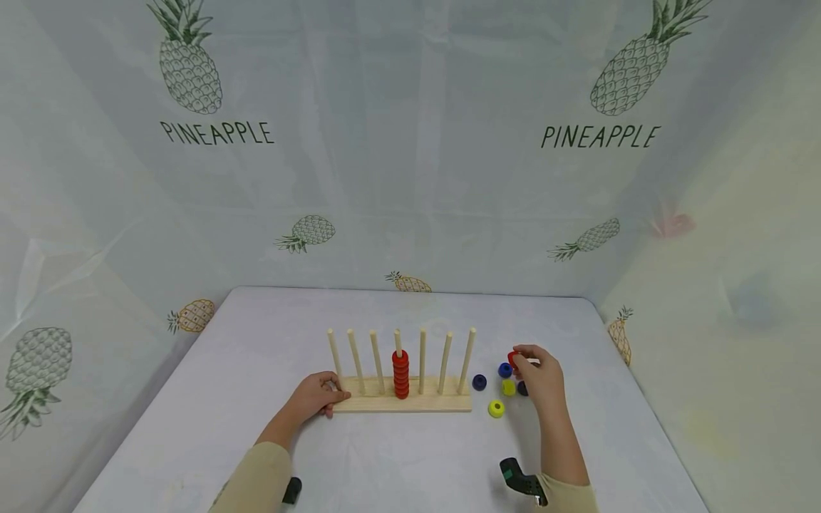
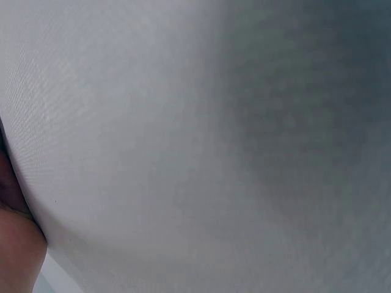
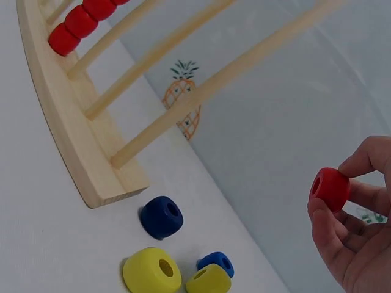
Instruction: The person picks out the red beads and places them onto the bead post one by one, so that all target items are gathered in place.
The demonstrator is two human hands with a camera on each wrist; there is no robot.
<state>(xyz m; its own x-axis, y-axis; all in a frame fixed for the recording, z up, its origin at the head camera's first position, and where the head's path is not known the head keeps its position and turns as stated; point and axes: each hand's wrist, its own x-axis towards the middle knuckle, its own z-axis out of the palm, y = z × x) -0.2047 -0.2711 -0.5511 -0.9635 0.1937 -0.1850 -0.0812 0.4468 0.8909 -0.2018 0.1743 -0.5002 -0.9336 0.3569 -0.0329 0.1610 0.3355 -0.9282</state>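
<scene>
Pinching red bead (image 3: 330, 188): right hand (image 1: 544, 375) | left hand (image 1: 316, 396) fingers relaxed, resting on rack (image 1: 410, 404) end

Both forearms reach forward in beige sleeves, each with a dark camera strapped at the wrist. The left hand (image 1: 317, 396) lies low with the palm down and its fingers curled at the tips, pressing against what is in front of it. The right hand (image 1: 544, 376) is raised a little, with thumb and fingers (image 3: 360, 162) bent together in a pinch.
</scene>
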